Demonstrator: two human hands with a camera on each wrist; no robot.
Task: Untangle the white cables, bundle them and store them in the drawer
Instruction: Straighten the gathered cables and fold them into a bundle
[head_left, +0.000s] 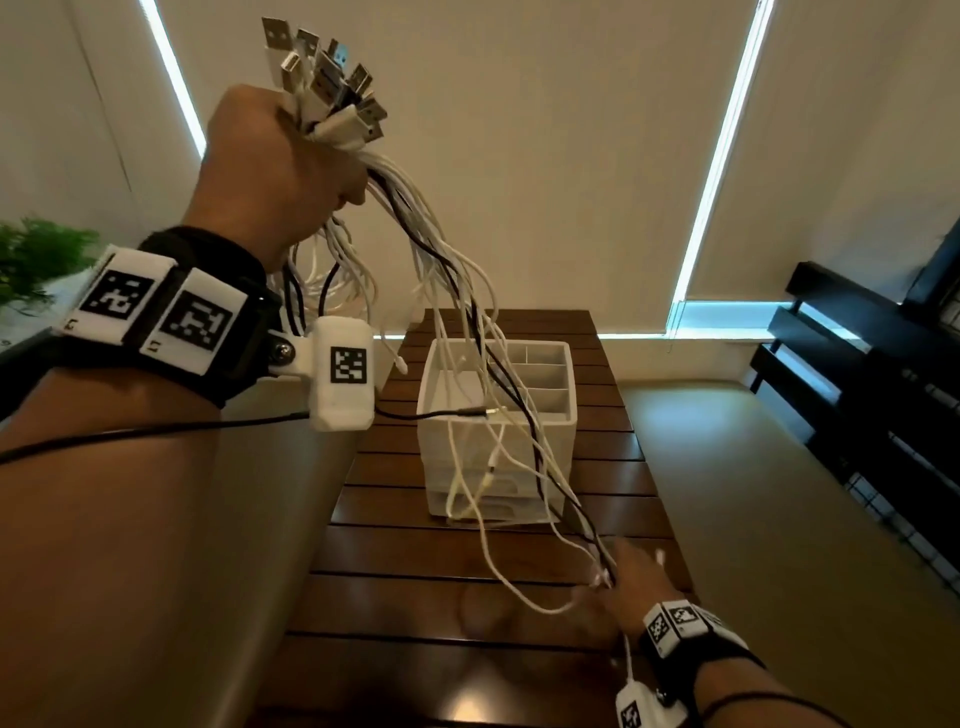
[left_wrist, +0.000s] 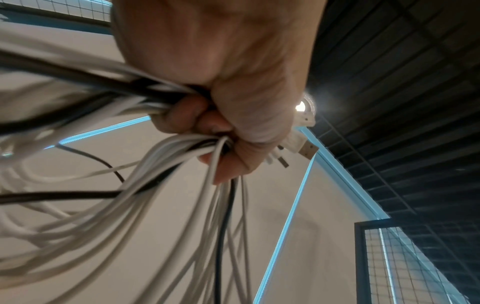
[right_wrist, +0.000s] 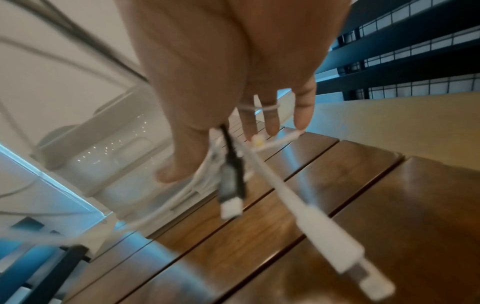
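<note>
pale roller blinds with thin strips of daylight at their edges back a dark slatted wooden table (head_left: 467, 597), and on it, toward 12 o'clock from the person, stands a white drawer organiser (head_left: 498, 447) with open compartments on top and drawers below that look closed. the left hand (head_left: 280, 161), raised high at about 10 o'clock in the head view, is clenched in a fist around the white cables (head_left: 415, 244) just below their usb plugs (head_left: 327, 88), which fan out above the fist; a few black cables (head_left: 470, 306) run in the same bunch. the strands hang down past the front of the organiser to the right hand (head_left: 631, 577), low at about 5 o'clock over the table. there the grip is a loose one: in the right wrist view the fingers (right_wrist: 302, 107) are fairly straight while thumb and forefinger appear to pinch the small-connector ends, one black lead (right_wrist: 231, 176) and a white lead (right_wrist: 306, 216) dangling beyond them, though blur hides the exact contact. this looks like the untangling step, the bunch being combed straight from plugs to tips. next the black strands likely need separating out, then the white ones coiling into a bundle, and a drawer opening, which calls for a free hand.
</note>
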